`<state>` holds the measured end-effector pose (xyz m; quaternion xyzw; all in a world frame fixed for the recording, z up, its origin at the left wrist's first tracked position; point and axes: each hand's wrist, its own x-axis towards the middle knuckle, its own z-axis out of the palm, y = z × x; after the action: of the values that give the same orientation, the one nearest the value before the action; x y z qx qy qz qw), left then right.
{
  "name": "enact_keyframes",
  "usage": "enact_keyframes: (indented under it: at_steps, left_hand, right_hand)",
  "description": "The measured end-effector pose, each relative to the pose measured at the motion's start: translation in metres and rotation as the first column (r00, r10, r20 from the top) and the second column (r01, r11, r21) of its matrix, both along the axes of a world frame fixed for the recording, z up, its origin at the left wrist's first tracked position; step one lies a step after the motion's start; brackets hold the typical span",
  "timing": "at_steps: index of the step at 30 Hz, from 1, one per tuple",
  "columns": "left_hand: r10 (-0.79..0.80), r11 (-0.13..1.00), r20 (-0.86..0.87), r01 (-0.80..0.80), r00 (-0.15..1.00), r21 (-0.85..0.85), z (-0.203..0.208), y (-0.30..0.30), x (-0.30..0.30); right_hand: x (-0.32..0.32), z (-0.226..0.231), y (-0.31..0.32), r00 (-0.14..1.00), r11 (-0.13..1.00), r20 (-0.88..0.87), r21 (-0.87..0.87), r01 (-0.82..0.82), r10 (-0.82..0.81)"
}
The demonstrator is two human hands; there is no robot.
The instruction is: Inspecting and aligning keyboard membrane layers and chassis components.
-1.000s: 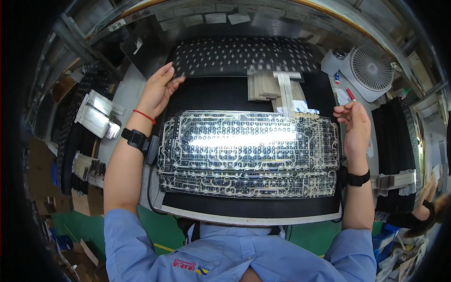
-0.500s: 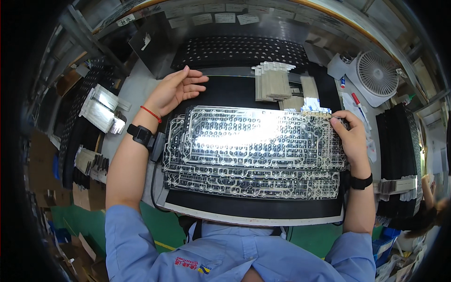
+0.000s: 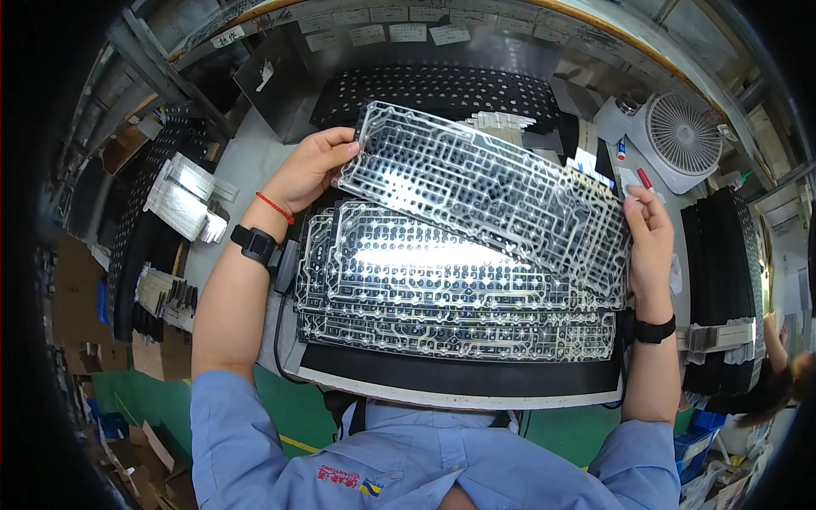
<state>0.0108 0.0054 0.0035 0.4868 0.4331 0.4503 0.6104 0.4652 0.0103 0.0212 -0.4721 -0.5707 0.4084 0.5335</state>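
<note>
Silver-traced keyboard circuit film (image 3: 476, 183) slants between the hands, left hand (image 3: 316, 170) pinching one end, right hand (image 3: 650, 234) grasping the other.

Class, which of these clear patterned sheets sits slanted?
The top sheet, pinched at its left end by the left hand, with the right hand at its right edge. The stacked sheets beneath lie nearly straight across.

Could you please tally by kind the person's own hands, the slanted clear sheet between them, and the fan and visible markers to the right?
Left hand, right hand: 2
Slanted clear sheet: 1
Fan: 1
Blue marker, red marker: 2
Total: 6
</note>
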Motion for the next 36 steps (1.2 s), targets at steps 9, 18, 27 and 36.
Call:
enact_keyframes:
  at_steps: [9,18,27,36]
  left_hand:
    - [0.134,0.991,0.042,-0.134,0.99,0.005,-0.004,0.004,-0.004]
    - [0.158,0.969,0.06,-0.166,0.986,0.182,-0.005,0.003,-0.006]
    - [0.156,0.985,0.066,-0.16,0.986,0.068,0.001,0.003,-0.005]
    - [0.141,0.99,-0.056,-0.141,0.988,-0.012,-0.004,0.004,-0.008]
  right_hand:
    - [0.007,0.001,0.0,1.0,0.998,-0.003,-0.063,0.007,-0.007]
    - [0.005,0.0,0.003,0.983,0.993,-0.163,0.072,0.092,-0.08]
    - [-0.002,0.005,-0.002,0.996,0.995,-0.079,0.091,-0.033,0.04]
    - [-0.002,0.007,-0.005,0.99,0.996,-0.124,0.072,-0.061,0.07]
